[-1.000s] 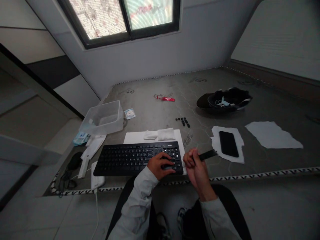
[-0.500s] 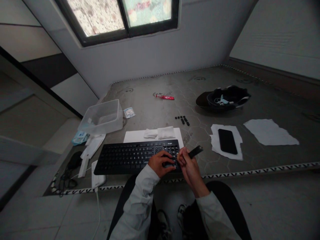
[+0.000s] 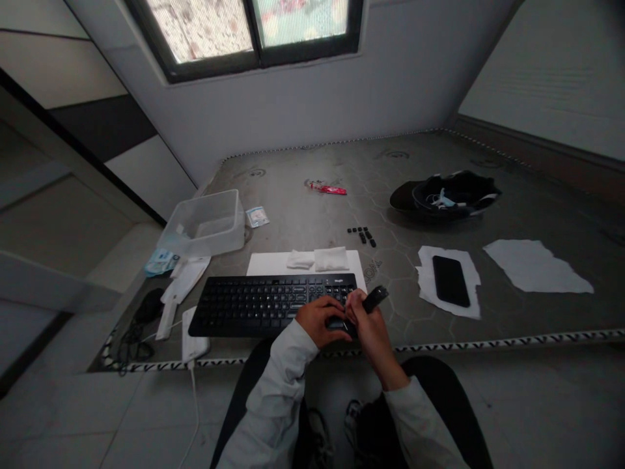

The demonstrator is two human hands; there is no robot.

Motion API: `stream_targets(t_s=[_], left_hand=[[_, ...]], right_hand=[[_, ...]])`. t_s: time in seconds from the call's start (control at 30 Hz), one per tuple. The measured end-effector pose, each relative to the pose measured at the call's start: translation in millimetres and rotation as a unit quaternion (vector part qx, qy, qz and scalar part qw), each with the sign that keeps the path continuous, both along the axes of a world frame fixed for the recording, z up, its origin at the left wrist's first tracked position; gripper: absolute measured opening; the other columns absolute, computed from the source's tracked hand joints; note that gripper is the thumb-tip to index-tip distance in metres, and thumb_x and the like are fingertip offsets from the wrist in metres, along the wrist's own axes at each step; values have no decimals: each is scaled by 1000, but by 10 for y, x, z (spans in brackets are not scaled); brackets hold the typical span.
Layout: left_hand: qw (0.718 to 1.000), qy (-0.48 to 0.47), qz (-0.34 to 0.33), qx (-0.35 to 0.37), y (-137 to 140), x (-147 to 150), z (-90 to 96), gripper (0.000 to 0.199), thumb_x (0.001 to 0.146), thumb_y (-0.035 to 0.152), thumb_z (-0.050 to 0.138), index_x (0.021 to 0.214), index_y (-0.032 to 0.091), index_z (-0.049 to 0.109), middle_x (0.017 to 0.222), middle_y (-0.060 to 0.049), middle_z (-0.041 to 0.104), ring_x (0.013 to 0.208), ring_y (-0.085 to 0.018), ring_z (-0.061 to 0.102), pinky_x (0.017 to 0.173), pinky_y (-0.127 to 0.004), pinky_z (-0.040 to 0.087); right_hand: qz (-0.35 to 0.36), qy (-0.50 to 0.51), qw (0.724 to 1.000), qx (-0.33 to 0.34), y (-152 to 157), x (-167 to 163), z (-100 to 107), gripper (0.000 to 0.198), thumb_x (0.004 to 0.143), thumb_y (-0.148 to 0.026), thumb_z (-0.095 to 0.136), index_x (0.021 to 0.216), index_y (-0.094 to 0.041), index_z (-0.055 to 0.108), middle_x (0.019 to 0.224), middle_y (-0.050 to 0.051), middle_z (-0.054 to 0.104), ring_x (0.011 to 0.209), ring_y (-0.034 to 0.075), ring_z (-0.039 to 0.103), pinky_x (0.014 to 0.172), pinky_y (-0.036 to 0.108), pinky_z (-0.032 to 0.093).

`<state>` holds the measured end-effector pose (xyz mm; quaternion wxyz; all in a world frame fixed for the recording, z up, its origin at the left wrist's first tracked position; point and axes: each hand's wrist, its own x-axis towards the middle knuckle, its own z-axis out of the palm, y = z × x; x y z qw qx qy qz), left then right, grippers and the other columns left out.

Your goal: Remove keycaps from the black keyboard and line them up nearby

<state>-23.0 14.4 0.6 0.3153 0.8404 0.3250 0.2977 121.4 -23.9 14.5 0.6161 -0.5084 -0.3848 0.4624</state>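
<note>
Evidently the key-pulling on the black keyboard (image 3: 273, 305) is only partly through. It lies at the near edge of the mattress, on a white sheet (image 3: 263, 263), and the person's left hand (image 3: 318, 319) presses down on its right end, fingers curled onto the keys with nothing held in them. The right hand (image 3: 367, 320) has its grip closed round a small black tool (image 3: 375, 299), its tip down at the keyboard's right-hand corner keys. A small cluster of loose black keycaps (image 3: 362, 234) sits farther in, toward the middle of the mattress, well apart from the keyboard, so I would judge a few keys are off and nearly the whole board is left. Two folded white cloths (image 3: 318, 259) lie just behind the keyboard, and a clear plastic tub (image 3: 205, 223) stands near the left edge.
</note>
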Motion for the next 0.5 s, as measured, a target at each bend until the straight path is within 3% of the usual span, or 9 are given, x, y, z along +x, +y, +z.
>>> stream_targets(t_s=[0.13,0.3,0.5], left_hand=[[999,36,15,-3,-5,2,-22,33,67,37,83,95,21,74,107,-7,69,95,-19,67,88,-30,54],[999,32,19,-9,-19,10,-2,27,69,35,81,92,21,73,105,-6,69,98,-19,66,90,-30,53],[1000,7,25,-4,-30,23,6,27,67,35,83,87,20,72,100,-7,70,92,-18,67,83,-29,54]], right_hand=[[5,-66,998,-6,-21,-55,30,42,82,-61,58,72,-20,59,66,0,57,64,15,51,62,27,41],[-43,-85,995,-10,-21,-90,33,44,83,-61,58,69,-19,57,61,0,54,60,15,49,59,27,40],[-97,37,994,14,20,-133,-43,43,86,-58,57,66,-21,47,48,-7,37,43,9,39,46,23,35]])
